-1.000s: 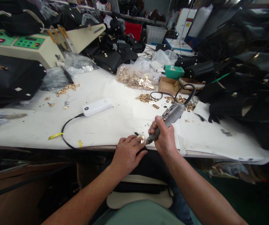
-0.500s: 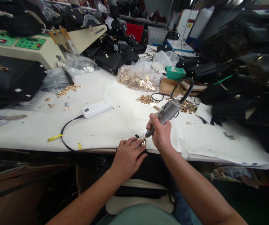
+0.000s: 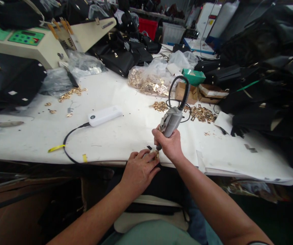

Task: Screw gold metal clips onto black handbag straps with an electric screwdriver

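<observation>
Right hand [image 3: 171, 144] is closed around the grey handheld tool [image 3: 173, 120], which is tilted, its tip directed down at the gold-coloured fitting [image 3: 157, 155] by the front edge of the white table [image 3: 133, 132]. Left hand [image 3: 139, 168] lies palm down, fingertips at the fitting; whether it grips anything cannot be determined. A black cable [image 3: 186, 95] loops up from the tool's rear end; loose metal parts [image 3: 204, 115] lie beyond on the table.

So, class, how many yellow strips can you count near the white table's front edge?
2: one yellow strip is at the black cable; another yellow strip is right of it, at the table's front edge. More may be hidden.
</observation>
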{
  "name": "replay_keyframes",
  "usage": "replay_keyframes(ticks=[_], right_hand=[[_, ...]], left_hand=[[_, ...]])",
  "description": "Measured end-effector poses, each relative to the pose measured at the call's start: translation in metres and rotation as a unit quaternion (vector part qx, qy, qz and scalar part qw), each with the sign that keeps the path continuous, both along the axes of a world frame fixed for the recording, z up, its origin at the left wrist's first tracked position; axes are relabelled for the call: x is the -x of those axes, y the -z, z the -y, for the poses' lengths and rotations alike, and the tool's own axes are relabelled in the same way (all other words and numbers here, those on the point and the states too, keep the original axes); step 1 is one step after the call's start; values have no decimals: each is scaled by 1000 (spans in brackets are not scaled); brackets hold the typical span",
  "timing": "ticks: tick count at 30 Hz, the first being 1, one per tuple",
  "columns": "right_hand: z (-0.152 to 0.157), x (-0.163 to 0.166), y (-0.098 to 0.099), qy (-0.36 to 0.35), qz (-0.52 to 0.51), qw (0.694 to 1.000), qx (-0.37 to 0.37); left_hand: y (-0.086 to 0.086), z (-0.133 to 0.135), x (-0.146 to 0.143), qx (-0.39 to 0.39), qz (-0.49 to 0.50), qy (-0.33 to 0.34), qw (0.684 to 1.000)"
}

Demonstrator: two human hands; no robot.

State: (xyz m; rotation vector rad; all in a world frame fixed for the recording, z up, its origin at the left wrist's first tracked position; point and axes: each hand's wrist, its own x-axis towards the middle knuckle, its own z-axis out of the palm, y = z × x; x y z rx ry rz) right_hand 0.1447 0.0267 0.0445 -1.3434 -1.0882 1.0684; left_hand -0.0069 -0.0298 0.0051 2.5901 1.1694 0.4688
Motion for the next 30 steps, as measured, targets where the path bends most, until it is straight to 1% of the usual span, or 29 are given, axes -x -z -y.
replay_keyframes(ticks=[6,9,11,15,18,22,24,27,30], right_hand=[[-4,4,-4,-66,60,996,3],[-6,5,-6,-94,56,994,1],[-7,4,-6,-104,40,994,13],[-7,3,-3,-82,29,996,17],[-3,3,-3,-72,2,997,8],[-4,2,-6,-95,-89,991,-2],[-6,0,-11,-96,-124,988,-6],[-3,-13,-25,-56,-158,986,-19],[4,-43,-37,4,-133,991,-26]], left_hand=[[2,0,-1,5,9,-8,1000],[1,1,-1,10,13,-12,1000],[1,1,-1,10,12,-12,1000],[-1,0,-1,0,20,-7,1000],[3,0,2,-22,22,-4,999],[21,-11,8,-105,9,16,994],[31,-19,11,-133,9,30,991],[39,-26,14,-155,6,42,987],[43,-29,17,-163,-4,44,986]])
